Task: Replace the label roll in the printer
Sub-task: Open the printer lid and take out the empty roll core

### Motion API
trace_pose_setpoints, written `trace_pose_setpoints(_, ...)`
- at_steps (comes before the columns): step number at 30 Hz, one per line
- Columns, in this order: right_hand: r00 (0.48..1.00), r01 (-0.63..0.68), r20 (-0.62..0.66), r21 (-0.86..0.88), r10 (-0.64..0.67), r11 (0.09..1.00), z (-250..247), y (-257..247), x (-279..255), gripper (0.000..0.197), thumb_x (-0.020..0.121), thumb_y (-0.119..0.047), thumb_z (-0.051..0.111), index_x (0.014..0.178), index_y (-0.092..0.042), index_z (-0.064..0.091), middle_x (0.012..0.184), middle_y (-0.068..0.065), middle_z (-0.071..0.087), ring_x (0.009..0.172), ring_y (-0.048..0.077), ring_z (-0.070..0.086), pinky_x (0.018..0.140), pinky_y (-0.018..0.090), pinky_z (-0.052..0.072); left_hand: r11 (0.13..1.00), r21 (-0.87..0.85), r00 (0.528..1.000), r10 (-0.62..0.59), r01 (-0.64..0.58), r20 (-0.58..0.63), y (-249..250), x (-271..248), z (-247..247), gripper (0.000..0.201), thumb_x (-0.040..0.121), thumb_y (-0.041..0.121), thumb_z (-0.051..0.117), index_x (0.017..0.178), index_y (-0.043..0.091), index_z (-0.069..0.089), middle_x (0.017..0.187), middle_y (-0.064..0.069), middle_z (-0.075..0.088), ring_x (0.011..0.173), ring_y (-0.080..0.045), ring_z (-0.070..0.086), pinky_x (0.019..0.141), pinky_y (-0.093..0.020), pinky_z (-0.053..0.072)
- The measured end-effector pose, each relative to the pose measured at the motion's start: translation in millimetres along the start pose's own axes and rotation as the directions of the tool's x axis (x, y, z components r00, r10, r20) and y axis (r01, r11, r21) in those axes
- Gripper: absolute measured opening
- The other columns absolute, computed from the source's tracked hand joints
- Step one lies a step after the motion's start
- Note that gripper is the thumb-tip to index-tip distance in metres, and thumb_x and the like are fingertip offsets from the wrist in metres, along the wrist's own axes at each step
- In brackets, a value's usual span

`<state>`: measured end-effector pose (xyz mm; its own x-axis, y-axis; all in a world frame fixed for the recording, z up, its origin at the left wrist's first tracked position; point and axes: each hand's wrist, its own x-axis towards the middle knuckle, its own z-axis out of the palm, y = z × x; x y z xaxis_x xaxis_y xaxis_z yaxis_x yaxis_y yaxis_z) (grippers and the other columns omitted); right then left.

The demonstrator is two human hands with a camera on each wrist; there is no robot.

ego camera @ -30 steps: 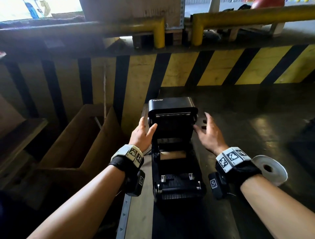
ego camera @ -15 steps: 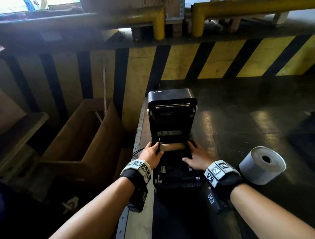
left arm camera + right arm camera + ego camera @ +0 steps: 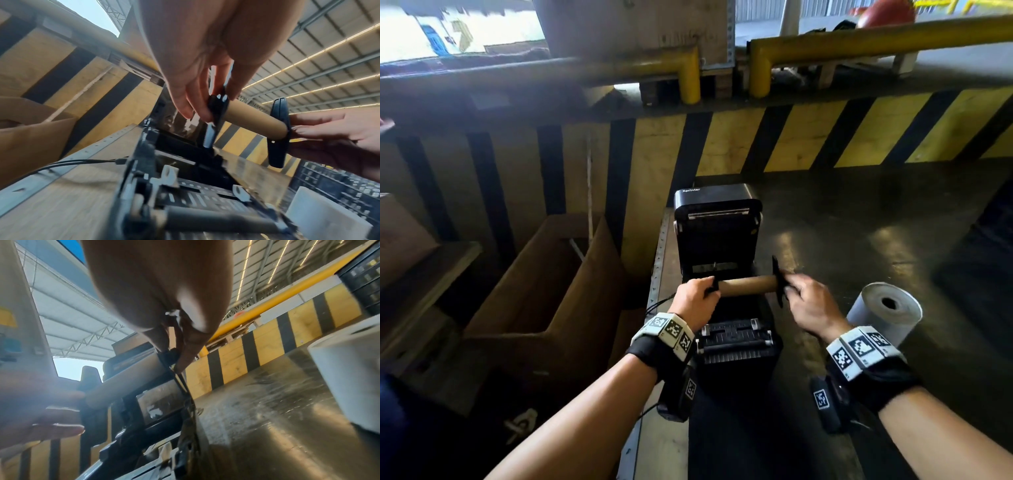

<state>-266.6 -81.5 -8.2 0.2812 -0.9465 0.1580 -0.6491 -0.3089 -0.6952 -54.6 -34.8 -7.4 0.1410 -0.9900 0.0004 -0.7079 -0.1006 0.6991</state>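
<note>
The empty core [image 3: 748,285] was held crosswise above the printer [image 3: 736,329], pinched at its ends by the left hand [image 3: 693,301] and the right hand [image 3: 813,306].

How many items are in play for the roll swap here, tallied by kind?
Printer, lid open: 1
Spindle with empty brown core, held at its ends by left hand and right hand: 1
Full white label roll, lying on the table right of the printer: 1
Cardboard box, left of the table: 1
Total: 4
</note>
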Motion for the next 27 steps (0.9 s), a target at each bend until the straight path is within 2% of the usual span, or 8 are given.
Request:
trace_pose_setpoints(5, 0.982, -0.144, -0.106, 0.105, 0.155, 0.984, -36, 25, -40, 0.031, 0.090, -0.005, 0.053, 0.121, 0.000, 0.060, 0.123, 0.014, 0.064, 0.119, 0.030, 0.056, 0.092, 0.021, 0.035, 0.961, -0.271, 0.977, 0.112, -0.060, 0.182, 24, -22, 17, 0.024, 0.085, 0.018, 0.064, 0.108, 0.011, 0.068, 0.080, -0.011, 0.068, 0.062, -0.007, 0.058, 0.062, -0.022, 0.049)
trace_pose_setpoints(8, 0.954, -0.244, -0.059, 0.417, 0.294, 0.876, -51, 54, -69, 0.029, 0.093, -0.007, 0.050, 0.120, -0.008, 0.061, 0.100, -0.002, 0.066, 0.097, 0.017, 0.061, 0.086, 0.020, 0.044, 0.891, -0.453, 0.950, 0.156, -0.018, 0.270, 43, -33, 36, 0.026, 0.084, 0.008, 0.065, 0.110, 0.005, 0.065, 0.082, -0.006, 0.062, 0.060, 0.002, 0.057, 0.061, -0.009, 0.048)
trace_pose_setpoints(10, 0.938, -0.269, -0.033, 0.561, 0.345, 0.783, -57, 74, -84, 0.026, 0.094, -0.007, 0.048, 0.115, -0.013, 0.061, 0.096, -0.001, 0.065, 0.084, 0.005, 0.059, 0.079, 0.013, 0.047, 0.838, -0.544, 0.926, 0.175, 0.038, 0.334, 58, -39, 49, 0.022, 0.084, 0.006, 0.065, 0.104, 0.015, 0.064, 0.079, -0.005, 0.060, 0.062, -0.003, 0.058, 0.062, -0.015, 0.050)
trace_pose_setpoints(12, 0.920, -0.300, 0.003, 0.651, 0.392, 0.697, -62, 92, -93, 0.026, 0.094, -0.007, 0.047, 0.116, -0.008, 0.061, 0.098, 0.006, 0.066, 0.084, 0.007, 0.060, 0.083, 0.017, 0.048, 0.803, -0.591, 0.916, 0.178, 0.075, 0.359, 67, -45, 65, 0.029, 0.083, 0.004, 0.065, 0.102, 0.025, 0.060, 0.078, -0.004, 0.058, 0.069, -0.015, 0.057, 0.063, -0.024, 0.049)
trace_pose_setpoints(15, 0.904, -0.344, 0.093, 0.739, 0.418, 0.580, -68, 114, -100, 0.025, 0.093, -0.009, 0.048, 0.115, -0.005, 0.062, 0.099, 0.016, 0.066, 0.090, 0.021, 0.062, 0.091, 0.031, 0.050, 0.727, -0.667, 0.928, 0.118, 0.161, 0.353, 73, -51, 85, 0.038, 0.082, -0.001, 0.064, 0.113, 0.019, 0.057, 0.084, -0.006, 0.062, 0.077, -0.018, 0.060, 0.068, -0.022, 0.052)
trace_pose_setpoints(19, 0.896, -0.391, 0.170, 0.739, 0.410, 0.549, -75, 141, -103, 0.019, 0.092, -0.010, 0.051, 0.098, -0.015, 0.068, 0.106, 0.019, 0.066, 0.100, 0.029, 0.061, 0.096, 0.040, 0.047, 0.692, -0.673, 0.930, 0.008, 0.260, 0.367, 77, -58, 109, 0.043, 0.081, -0.002, 0.065, 0.122, 0.006, 0.055, 0.083, -0.004, 0.065, 0.073, -0.015, 0.061, 0.068, -0.020, 0.053)
trace_pose_setpoints(24, 0.892, -0.437, 0.260, 0.705, 0.370, 0.559, -79, 168, -104, 0.021, 0.092, -0.010, 0.052, 0.091, -0.021, 0.069, 0.097, 0.009, 0.069, 0.092, 0.018, 0.063, 0.081, 0.022, 0.054, 0.610, -0.692, 0.906, -0.112, 0.386, 0.407, 80, -74, 138, 0.033, 0.082, -0.002, 0.064, 0.111, 0.013, 0.059, 0.088, -0.007, 0.066, 0.078, -0.017, 0.064, 0.072, -0.021, 0.056)
trace_pose_setpoints(27, 0.889, -0.457, 0.317, 0.673, 0.331, 0.582, -77, 182, -101, 0.022, 0.090, -0.011, 0.054, 0.090, -0.025, 0.070, 0.100, 0.009, 0.068, 0.098, 0.019, 0.062, 0.091, 0.030, 0.050, 0.517, -0.729, 0.891, -0.195, 0.449, 0.410, 80, -85, 156, 0.031, 0.082, -0.005, 0.062, 0.108, 0.011, 0.060, 0.086, -0.006, 0.066, 0.075, -0.016, 0.065, 0.074, -0.024, 0.057)
